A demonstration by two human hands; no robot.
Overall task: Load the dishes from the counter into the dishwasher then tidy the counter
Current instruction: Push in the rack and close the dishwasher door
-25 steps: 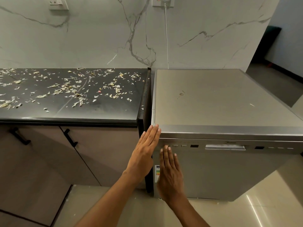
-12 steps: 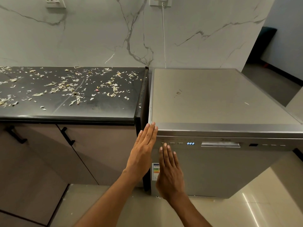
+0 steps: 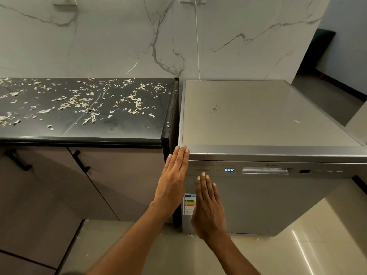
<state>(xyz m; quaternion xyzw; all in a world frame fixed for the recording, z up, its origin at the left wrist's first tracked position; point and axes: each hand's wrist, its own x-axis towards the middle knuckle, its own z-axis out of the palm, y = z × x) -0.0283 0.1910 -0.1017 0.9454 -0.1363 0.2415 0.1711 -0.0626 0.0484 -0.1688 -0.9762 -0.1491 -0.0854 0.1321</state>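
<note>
A silver freestanding dishwasher [image 3: 268,199] stands with its door closed, right of a black counter [image 3: 123,128]. Its small blue display [image 3: 229,169] is lit, beside a row of buttons [image 3: 206,169] and a recessed handle [image 3: 265,171]. My left hand [image 3: 174,179] is flat with straight fingers, fingertips at the dishwasher's top left front corner. My right hand [image 3: 208,203] is also flat against the door front, its fingertips just below the buttons. Neither hand holds anything. Dry vegetable peel scraps [image 3: 79,104] lie scattered over the counter. No dishes are in view.
Cabinet doors with black handles [image 3: 80,161] sit under the counter. A white power cord [image 3: 197,40] runs down the marble wall from a socket behind the dishwasher. Glossy floor tiles [image 3: 307,245] lie below, and a doorway opens at the far right.
The dishwasher's blue display has lit up; it was dark a second ago. My right fingertips have slipped slightly down from the buttons. The left hand has stayed at the corner.
</note>
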